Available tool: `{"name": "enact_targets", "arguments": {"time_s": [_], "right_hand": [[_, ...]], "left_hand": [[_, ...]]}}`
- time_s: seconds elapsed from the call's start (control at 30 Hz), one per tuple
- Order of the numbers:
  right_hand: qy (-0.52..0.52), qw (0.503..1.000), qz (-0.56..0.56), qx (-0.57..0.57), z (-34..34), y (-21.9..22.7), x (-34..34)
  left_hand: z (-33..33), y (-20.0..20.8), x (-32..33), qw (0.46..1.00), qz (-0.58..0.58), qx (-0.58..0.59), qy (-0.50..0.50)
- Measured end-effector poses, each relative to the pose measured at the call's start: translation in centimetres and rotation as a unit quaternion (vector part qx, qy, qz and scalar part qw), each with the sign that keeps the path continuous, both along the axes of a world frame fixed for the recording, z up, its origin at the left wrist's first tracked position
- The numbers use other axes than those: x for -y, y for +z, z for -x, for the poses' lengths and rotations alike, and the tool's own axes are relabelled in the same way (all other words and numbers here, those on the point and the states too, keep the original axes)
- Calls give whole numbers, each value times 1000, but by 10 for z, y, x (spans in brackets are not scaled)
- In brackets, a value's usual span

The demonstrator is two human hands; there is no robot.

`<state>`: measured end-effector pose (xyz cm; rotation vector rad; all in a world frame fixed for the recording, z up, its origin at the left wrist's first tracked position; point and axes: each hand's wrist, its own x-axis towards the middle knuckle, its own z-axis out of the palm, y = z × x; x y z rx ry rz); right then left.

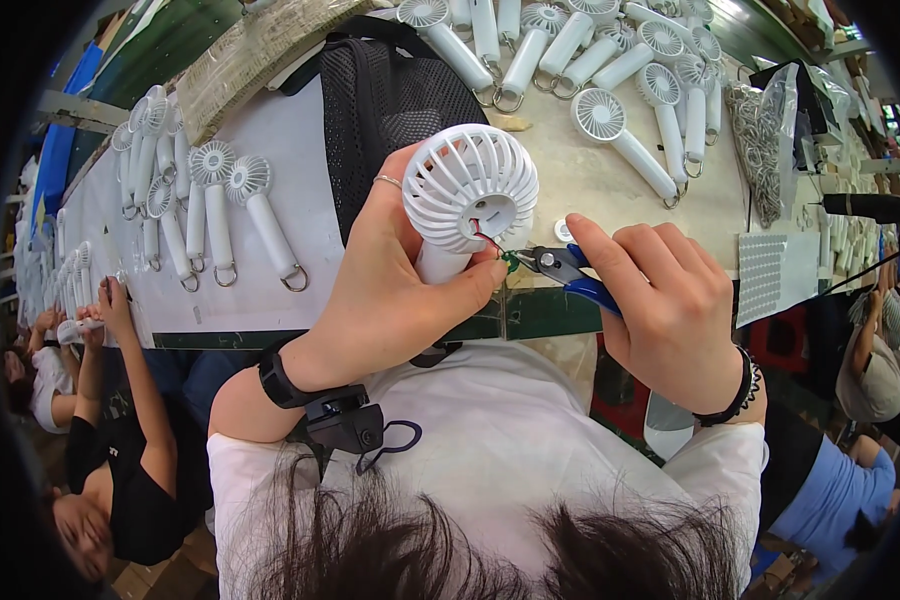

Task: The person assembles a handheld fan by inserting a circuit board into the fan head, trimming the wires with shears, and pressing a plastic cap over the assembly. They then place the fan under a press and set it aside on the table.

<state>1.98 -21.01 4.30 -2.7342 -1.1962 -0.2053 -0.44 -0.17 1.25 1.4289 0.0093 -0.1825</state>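
My left hand is closed round the neck of a white handheld fan, its caged head tilted up. Through an opening in the hub come thin red and dark wires. They lead down to a small green circuit board by my left thumb tip. In my right hand is a pair of wire cutters with blue handles. Their jaws point left, close to the board; whether they touch a wire I cannot tell. A small white round piece lies just beyond the cutters.
Several white fans lie at the left, and more are piled at the back. Behind my left hand is a black mesh bag. At right are a bag of metal rings and a dotted sheet. Other people sit on both sides.
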Motion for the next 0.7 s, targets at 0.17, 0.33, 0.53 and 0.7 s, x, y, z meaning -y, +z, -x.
{"name": "enact_targets", "arguments": {"time_s": [0.17,0.33,0.53,0.7], "right_hand": [[-8,999,-7,-35,-1,0,0],[-4,992,-34,-122,-5,3,1],[6,983,-86,-164,-11,6,5],[-11,992,-90,-90,-11,5,5]], "left_hand": [[0,0,1,1000,4,3,2],[1,-2,0,1000,2,18,5],[1,4,-1,1000,10,-5,-8],[-2,5,-2,1000,13,-16,-19]]}}
